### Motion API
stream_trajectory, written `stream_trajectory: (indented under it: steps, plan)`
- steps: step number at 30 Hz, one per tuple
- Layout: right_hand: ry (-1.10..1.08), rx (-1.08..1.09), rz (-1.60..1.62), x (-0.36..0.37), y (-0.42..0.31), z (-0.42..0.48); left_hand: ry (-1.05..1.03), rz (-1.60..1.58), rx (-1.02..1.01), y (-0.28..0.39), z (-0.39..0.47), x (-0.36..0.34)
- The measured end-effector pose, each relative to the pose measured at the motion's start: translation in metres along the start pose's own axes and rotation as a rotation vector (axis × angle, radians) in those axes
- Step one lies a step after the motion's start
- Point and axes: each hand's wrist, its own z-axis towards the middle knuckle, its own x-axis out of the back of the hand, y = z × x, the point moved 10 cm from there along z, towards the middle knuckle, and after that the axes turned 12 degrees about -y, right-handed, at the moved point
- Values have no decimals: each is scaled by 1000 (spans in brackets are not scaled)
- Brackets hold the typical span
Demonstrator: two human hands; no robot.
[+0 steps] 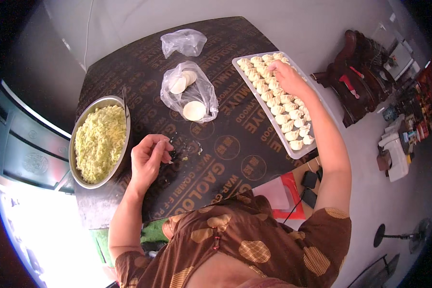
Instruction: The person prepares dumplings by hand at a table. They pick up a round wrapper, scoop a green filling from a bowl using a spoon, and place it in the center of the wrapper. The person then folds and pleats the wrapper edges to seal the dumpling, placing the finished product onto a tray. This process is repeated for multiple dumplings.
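Note:
Over the far part of a white plastic tray (291,153) is my right hand (287,76), its fingertips at the pleated dumplings (273,102) that stand there in rows. Whether those fingers grip a dumpling or only rest by it, I cannot tell. My left hand (149,158) hovers at the near left of the dark table, fingers curled and thumb against them, with nothing clear inside. Left of it stands a metal bowl (128,144) heaped with chopped pale-green filling (100,144), a metal utensil (125,102) leaning at its rim. Round dough wrappers (194,111) lie on an opened clear plastic bag (208,95).
A crumpled plastic bag (183,41) lies at the table's far side. Crumbs of filling (192,148) dot the dark printed plywood tabletop (216,169). Below the tray's near end are a red-and-white item (288,194) and black adapters (309,180). A carved wooden chair (356,79) stands to the right.

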Motion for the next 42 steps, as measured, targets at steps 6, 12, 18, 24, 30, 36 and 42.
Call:
stream_trajectory:
  steps: [6, 12, 18, 24, 30, 36, 42]
  plan:
    - [153, 27, 149, 26, -10, -36, -14, 38, -17, 1, -1, -3]
    - [143, 114, 747, 55, -41, -121, -20, 64, -12, 5, -1, -10]
    - [-532, 238, 1044, 13, -117, -222, -31, 83, -78, 9, -5, -13]
    - [-1025, -177, 760, -124, -108, -289, -71, 127, -122, 24, -4, -27]
    - [-1129, -573, 445, -278, -6, -313, -117, 147, -120, 24, -3, -44]
    - [-989, -426, 192, -496, 132, -288, -97, 161, -103, 22, 2, -44]
    - [-271, -215, -232, -528, 121, -249, -31, 199, -91, 16, 0, -41]
